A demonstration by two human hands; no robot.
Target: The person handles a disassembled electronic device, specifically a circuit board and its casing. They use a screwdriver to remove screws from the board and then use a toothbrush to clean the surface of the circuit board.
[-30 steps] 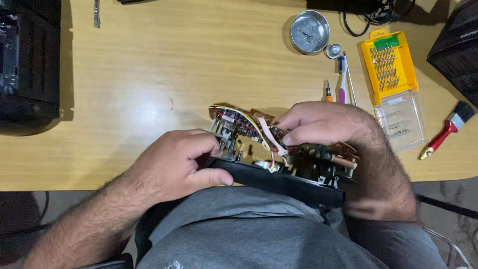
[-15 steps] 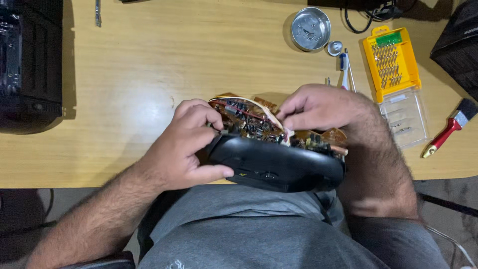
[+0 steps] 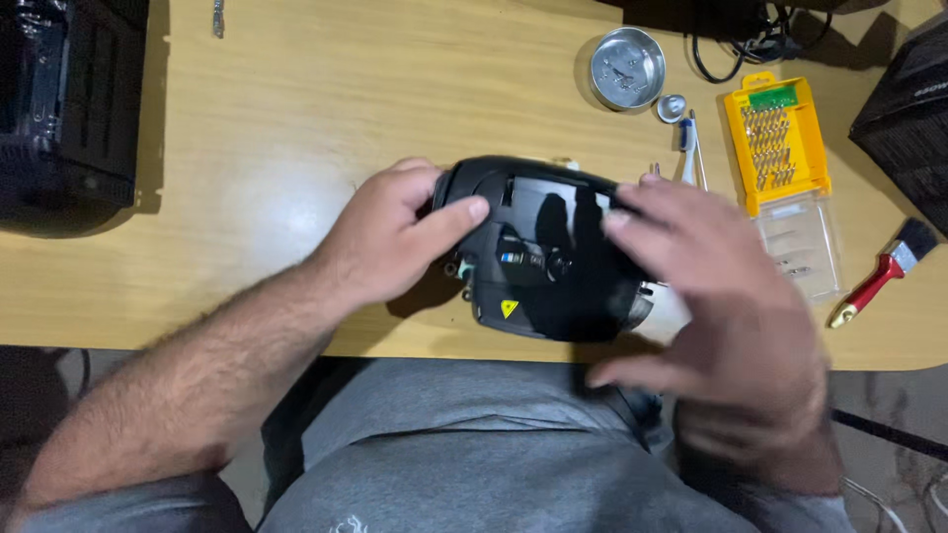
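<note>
Black rounded device housing [image 3: 548, 252] at centre frame, lying on the wooden counter [image 3: 296, 128] near its lower edge, small yellow triangular sticker on its lower face. Left hand [image 3: 390, 232] clamped on the housing's left end, thumb pressed across the top, fingers curled round the far side: grip closed on the housing. Right hand [image 3: 721, 316] blurred, hovering over the housing's right end, fingers spread and loose; contact with the housing impossible to tell.

Round metal dish [image 3: 627, 67] in the upper middle-right, a small metal cap [image 3: 671, 107] just below it. Yellow screwdriver bit case [image 3: 775, 143] at right, its clear lid [image 3: 800, 247] folded open beneath. Red-handled brush [image 3: 884, 271] near the right edge. Black box [image 3: 69, 99] in the upper left corner, another dark box [image 3: 908, 109] at upper right. Grey trousers [image 3: 464, 454] along the bottom.
</note>
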